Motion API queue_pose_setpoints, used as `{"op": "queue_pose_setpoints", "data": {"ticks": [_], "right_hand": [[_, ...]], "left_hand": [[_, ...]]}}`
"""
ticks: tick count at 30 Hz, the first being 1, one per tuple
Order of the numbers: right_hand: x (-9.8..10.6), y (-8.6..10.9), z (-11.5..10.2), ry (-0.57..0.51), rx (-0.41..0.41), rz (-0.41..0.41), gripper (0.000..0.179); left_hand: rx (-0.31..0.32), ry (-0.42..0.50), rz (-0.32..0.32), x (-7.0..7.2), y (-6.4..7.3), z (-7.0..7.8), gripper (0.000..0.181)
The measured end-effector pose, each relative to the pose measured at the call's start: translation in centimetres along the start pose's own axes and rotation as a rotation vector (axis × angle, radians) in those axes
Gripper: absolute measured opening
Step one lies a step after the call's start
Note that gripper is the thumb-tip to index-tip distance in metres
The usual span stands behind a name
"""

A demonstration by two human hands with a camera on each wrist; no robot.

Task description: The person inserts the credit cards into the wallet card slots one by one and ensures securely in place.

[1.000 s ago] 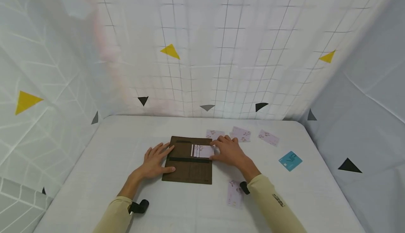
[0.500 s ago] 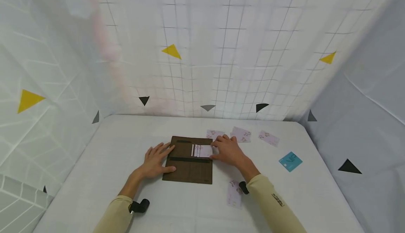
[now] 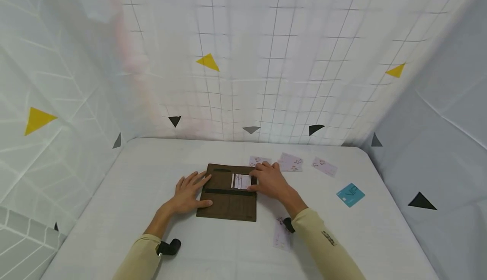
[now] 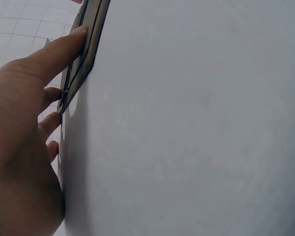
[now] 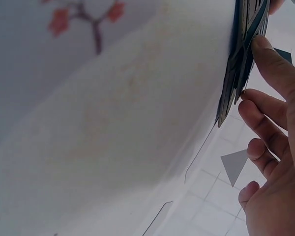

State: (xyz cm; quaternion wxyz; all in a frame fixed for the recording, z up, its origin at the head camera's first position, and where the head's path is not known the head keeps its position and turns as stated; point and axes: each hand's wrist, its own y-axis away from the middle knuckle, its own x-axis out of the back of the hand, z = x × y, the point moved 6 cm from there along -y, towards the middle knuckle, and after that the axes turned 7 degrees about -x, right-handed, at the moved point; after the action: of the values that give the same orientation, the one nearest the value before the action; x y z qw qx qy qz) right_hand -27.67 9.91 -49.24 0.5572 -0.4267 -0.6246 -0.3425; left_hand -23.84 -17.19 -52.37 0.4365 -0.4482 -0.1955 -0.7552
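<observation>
White sheeting [image 3: 243, 31] with thin dark grid lines hangs behind a white-covered table [image 3: 125, 212]. Pale khaki sleeves [image 3: 323, 237] cover both of the person's forearms, which reach in from the near side. Near the middle of the table, between the hands, a brown wallet [image 3: 217, 209] lies spread open, a dark band running across it between its far and near halves. The left hand [image 3: 186, 199] is spread out, its thumb on the near half and its forefinger on the far half, resting on the wallet's left side without gripping it. The right hand [image 3: 269, 182] is bent over the right side, thumb and forefinger apart, pinching the opposite edges of a pale floral card [image 3: 246, 182] in the far half; more card edges show in a row just left of it. To the right of the wallet, well apart from it, lies a teal VIP card [image 3: 351, 194]. Loose floral cards [image 3: 324, 167] lie along the far side, and another loose card [image 3: 280, 240] is partly hidden by the right wrist.
</observation>
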Motion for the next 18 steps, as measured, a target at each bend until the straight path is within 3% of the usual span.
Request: {"op": "queue_pose_setpoints", "data": {"ticks": [7, 18], "right_hand": [[-0.28, -0.36, -0.65, 0.006, 0.006, 0.006, 0.056], [-0.76, -0.19, -0.15, -0.018, -0.061, -0.025, 0.059]], "left_hand": [[0.035, -0.011, -0.025, -0.08, 0.0, -0.14, 0.088], [0.025, 0.001, -0.027, -0.07, 0.01, 0.01, 0.089]]}}
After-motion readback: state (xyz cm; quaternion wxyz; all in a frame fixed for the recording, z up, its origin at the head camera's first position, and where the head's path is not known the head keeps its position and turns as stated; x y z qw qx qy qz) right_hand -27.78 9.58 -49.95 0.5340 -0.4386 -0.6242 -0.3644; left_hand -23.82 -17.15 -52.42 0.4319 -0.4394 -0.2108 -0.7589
